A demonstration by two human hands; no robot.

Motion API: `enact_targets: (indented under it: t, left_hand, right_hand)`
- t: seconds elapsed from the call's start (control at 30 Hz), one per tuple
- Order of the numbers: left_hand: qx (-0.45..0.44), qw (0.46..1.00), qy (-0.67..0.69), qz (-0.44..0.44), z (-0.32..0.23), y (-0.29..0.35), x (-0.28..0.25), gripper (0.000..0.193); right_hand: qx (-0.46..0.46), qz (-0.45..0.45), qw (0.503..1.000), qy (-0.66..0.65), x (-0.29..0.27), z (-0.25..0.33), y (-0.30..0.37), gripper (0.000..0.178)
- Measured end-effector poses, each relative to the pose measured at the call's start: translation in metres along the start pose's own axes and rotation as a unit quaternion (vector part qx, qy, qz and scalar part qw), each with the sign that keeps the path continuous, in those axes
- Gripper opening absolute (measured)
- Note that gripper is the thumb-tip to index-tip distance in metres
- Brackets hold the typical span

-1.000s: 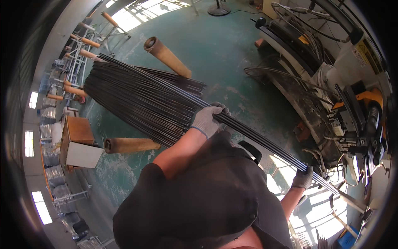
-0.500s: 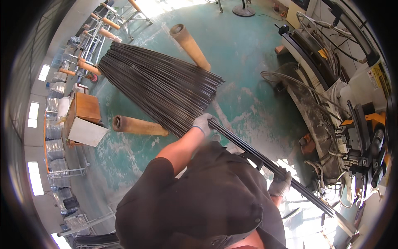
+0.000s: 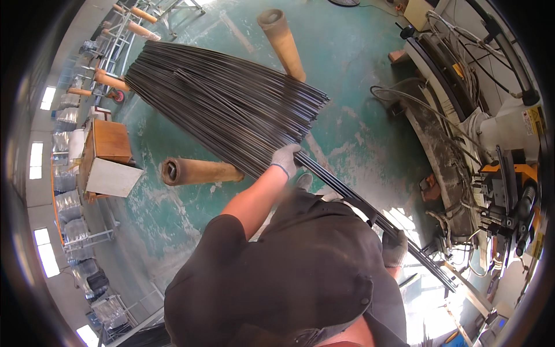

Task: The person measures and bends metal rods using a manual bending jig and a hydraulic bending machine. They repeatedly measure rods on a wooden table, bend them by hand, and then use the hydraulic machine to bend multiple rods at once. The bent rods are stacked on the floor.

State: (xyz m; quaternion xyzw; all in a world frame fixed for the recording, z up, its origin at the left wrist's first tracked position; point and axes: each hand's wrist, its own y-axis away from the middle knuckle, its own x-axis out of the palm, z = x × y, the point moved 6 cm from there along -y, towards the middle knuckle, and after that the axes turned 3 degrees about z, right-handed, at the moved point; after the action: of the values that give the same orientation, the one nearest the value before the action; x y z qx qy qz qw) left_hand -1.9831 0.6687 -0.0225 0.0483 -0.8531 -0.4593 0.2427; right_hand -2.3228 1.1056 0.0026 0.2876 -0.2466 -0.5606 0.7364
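Observation:
My left hand [image 3: 286,160], in a pale work glove, is closed around a small bundle of long dark rods [image 3: 347,194], by the near corner of a wide pile. My right hand [image 3: 395,248], also gloved, grips the same bundle farther along, at my right side. The bundle slants across my front from upper left to lower right, its end reaching near a pale bar [image 3: 471,292]. The wide pile of dark rods [image 3: 225,98] fans out ahead and to the left. My fingers are partly hidden by the gloves and rods.
Brown cylinders lie at the pile's far side [image 3: 282,46] and near side [image 3: 202,172]. A machine with hoses [image 3: 445,127] lines the right. A wooden box [image 3: 113,141] and racks with wrapped goods [image 3: 66,196] are on the left. The green floor [image 3: 347,69] is worn.
The whole view has shifted slightly. Both hands keep their grip, and the lower right end of the held rods now sits farther up and left, farther from the pale bar's end.

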Motion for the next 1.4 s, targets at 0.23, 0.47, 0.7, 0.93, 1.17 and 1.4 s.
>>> enact_targets:
  t: [0.23,0.47,0.7,0.93,1.17,1.4]
  left_hand:
    - [-0.004,1.000,0.014,0.020,-0.006,-0.011,-0.040,0.010]
    - [-0.064,0.997,0.014,0.042,-0.006,-0.001,-0.051,0.013]
    - [-0.040,0.997,0.059,0.039,-0.013,-0.001,-0.075,0.011]
    - [-0.032,0.995,0.083,0.049,-0.004,-0.005,-0.090,0.011]
    - [-0.087,0.986,0.124,0.064,0.022,0.002,-0.089,0.004]
    - [-0.126,0.986,0.085,0.066,0.011,0.054,-0.052,0.012]
  right_hand:
    - [-0.227,-0.467,0.724,0.454,-0.036,0.127,0.129,0.051]
    - [-0.132,0.197,0.665,0.708,0.036,0.040,0.044,0.024]
    - [-0.258,0.194,0.569,0.756,0.080,0.043,0.051,0.026]
    - [-0.362,0.252,0.604,0.664,0.256,0.021,0.038,0.022]
    - [-0.525,0.399,0.588,0.467,0.425,0.045,0.154,0.040]
    - [-0.067,0.462,0.544,0.697,0.318,-0.045,0.101,0.045]
